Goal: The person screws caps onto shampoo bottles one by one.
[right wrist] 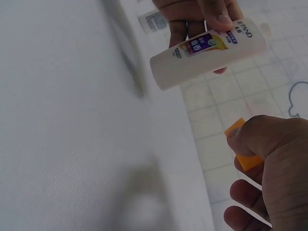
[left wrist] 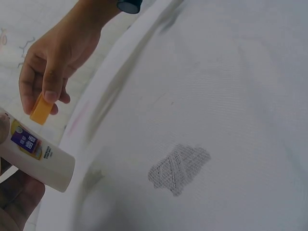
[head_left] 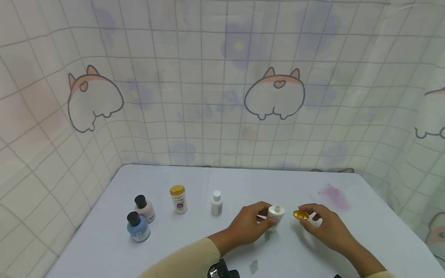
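In the head view my left hand (head_left: pixel 251 223) grips a white bottle (head_left: pixel 276 216) by its side, its bare neck pointing up. A purple and yellow label faces out on the bottle (left wrist: pixel 41 151) in the left wrist view. Just to the right, my right hand (head_left: pixel 326 227) pinches a yellow-orange cap (head_left: pixel 301 215) between thumb and fingers, its hollow underside towards the head camera. Cap and bottle are apart, with a small gap between them. In the right wrist view the thumb lies on the cap (right wrist: pixel 245 144).
On the white table (head_left: pixel 174 255) stand a small white bottle (head_left: pixel 217 203), a white jar with a gold lid (head_left: pixel 179 199), a pink bottle (head_left: pixel 146 210) and a blue bottle (head_left: pixel 138 227), both black-capped. A gridded curtain (head_left: pixel 194 127) hangs behind. A pink stain (head_left: pixel 335 196) marks the right side.
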Demonstrator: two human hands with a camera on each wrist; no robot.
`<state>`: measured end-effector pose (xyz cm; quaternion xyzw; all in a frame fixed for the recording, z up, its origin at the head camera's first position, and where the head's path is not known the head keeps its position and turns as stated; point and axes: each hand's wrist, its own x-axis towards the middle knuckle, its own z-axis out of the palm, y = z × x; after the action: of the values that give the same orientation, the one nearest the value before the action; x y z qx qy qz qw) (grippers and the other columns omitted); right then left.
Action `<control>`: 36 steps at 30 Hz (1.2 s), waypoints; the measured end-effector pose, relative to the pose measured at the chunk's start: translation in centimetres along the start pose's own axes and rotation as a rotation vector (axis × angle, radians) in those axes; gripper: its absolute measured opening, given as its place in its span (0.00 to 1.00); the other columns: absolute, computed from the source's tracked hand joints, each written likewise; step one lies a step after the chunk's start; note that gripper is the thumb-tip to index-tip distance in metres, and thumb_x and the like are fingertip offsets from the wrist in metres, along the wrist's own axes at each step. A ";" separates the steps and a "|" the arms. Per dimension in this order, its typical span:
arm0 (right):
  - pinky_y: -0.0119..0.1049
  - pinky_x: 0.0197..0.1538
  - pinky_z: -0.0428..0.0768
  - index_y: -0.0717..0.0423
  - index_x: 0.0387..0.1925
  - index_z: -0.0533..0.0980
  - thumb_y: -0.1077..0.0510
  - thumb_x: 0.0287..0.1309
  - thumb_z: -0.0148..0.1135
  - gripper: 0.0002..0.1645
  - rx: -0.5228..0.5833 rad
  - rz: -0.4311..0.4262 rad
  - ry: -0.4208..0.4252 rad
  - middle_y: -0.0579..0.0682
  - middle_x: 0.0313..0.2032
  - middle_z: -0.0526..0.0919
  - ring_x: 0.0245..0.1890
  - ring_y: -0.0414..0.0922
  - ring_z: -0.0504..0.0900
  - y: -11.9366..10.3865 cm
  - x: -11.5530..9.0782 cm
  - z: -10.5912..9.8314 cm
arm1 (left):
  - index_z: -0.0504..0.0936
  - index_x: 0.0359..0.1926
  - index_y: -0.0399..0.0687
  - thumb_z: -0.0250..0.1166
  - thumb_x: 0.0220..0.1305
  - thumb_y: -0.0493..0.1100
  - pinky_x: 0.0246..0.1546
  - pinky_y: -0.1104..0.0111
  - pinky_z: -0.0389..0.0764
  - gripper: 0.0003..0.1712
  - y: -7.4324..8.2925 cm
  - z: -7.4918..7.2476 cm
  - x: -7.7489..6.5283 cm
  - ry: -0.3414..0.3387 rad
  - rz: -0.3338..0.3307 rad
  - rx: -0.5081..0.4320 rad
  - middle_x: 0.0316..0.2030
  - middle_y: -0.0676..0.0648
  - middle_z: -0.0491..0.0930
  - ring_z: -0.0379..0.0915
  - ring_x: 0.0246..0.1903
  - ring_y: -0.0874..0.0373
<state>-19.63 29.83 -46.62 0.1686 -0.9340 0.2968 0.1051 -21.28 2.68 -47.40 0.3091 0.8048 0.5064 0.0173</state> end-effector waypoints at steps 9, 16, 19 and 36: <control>0.33 0.32 0.76 0.38 0.48 0.75 0.48 0.50 0.70 0.22 0.015 -0.054 -0.007 0.34 0.41 0.78 0.35 0.40 0.76 -1.5 0.3 0.6 | 0.71 0.54 0.59 0.59 0.65 0.56 0.44 0.77 0.76 0.19 -0.5 -1.3 -1.7 0.001 0.001 -0.014 0.46 0.63 0.76 0.72 0.46 0.71; 0.33 0.32 0.77 0.36 0.48 0.75 0.46 0.50 0.70 0.22 0.056 -0.067 -0.033 0.30 0.41 0.78 0.35 0.40 0.76 -2.7 0.4 0.8 | 0.72 0.53 0.60 0.60 0.63 0.55 0.43 0.77 0.77 0.18 -0.6 -2.3 -2.9 -0.001 -0.017 -0.013 0.45 0.63 0.77 0.73 0.45 0.71; 0.34 0.33 0.78 0.37 0.48 0.75 0.47 0.50 0.70 0.22 0.068 -0.077 -0.039 0.30 0.40 0.78 0.35 0.41 0.77 -3.2 0.5 1.1 | 0.72 0.52 0.60 0.61 0.63 0.54 0.43 0.77 0.77 0.18 -0.5 -2.7 -3.4 -0.001 -0.017 -0.012 0.45 0.62 0.77 0.73 0.45 0.70; 0.33 0.35 0.78 0.35 0.48 0.74 0.46 0.52 0.69 0.21 0.129 -0.166 -0.057 0.29 0.41 0.77 0.35 0.39 0.76 -5.3 0.6 2.6 | 0.72 0.53 0.60 0.63 0.62 0.51 0.45 0.75 0.77 0.18 -1.8 -4.7 -5.4 -0.017 -0.067 -0.023 0.46 0.61 0.77 0.74 0.46 0.68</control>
<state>-18.43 24.07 -45.82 0.2604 -0.8984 0.3417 0.0917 -19.35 -4.38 -48.14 0.2861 0.8087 0.5120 0.0448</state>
